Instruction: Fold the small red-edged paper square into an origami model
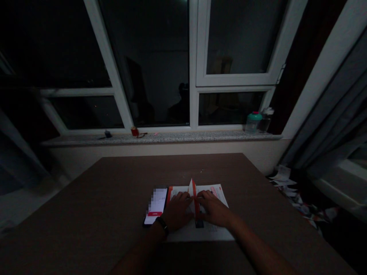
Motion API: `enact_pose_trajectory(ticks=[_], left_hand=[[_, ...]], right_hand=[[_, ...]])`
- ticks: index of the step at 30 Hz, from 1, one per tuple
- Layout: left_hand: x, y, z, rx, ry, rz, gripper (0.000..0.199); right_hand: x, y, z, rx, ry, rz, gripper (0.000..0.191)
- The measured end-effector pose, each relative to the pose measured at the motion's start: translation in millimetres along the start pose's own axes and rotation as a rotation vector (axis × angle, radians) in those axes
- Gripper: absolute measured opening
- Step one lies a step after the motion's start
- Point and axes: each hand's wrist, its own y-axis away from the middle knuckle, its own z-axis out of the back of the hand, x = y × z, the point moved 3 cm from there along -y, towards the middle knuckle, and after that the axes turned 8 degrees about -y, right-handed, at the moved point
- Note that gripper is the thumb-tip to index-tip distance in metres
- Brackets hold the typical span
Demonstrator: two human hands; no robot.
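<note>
A printed paper [200, 233], white with red and dark print, lies on the brown table. Its middle stands up in a narrow ridge with a red strip, ending in a peak at the far edge. My left hand [180, 211] grips this ridge from the left, fingers bent, a dark band around the wrist. From the other side my right hand [213, 209] closes on the same ridge, its fingertips close to those of the left. The hands cover much of the sheet. Just left of it lies a phone [155, 206] with its screen lit.
The table [86, 206] reaches toward a stone windowsill [172, 137]. On the sill stand a teal-lidded bottle [254, 123], a clear bottle [266, 118] and a small red object [134, 131]. Loose papers [298, 202] are piled beyond the table's right edge. The room is dim.
</note>
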Motion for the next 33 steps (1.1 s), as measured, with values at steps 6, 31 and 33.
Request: enact_pose_trajectory(ticks=[6, 31, 33], left_hand=[[1.1, -0.6, -2.0, 0.001, 0.014, 0.011, 0.048], [-4.0, 0.6, -6.6, 0.0, -0.054, 0.041, 0.046], [-4.4, 0.3, -6.1, 0.007, -0.058, 0.041, 0.045]], right_hand=[[2.1, -1.7, -2.8, -0.043, 0.003, -0.032, 0.039], [1.4, 0.2, -4.3, -0.025, 0.029, 0.001, 0.045], [1.2, -0.4, -6.1, -0.031, 0.05, -0.012, 0.044]])
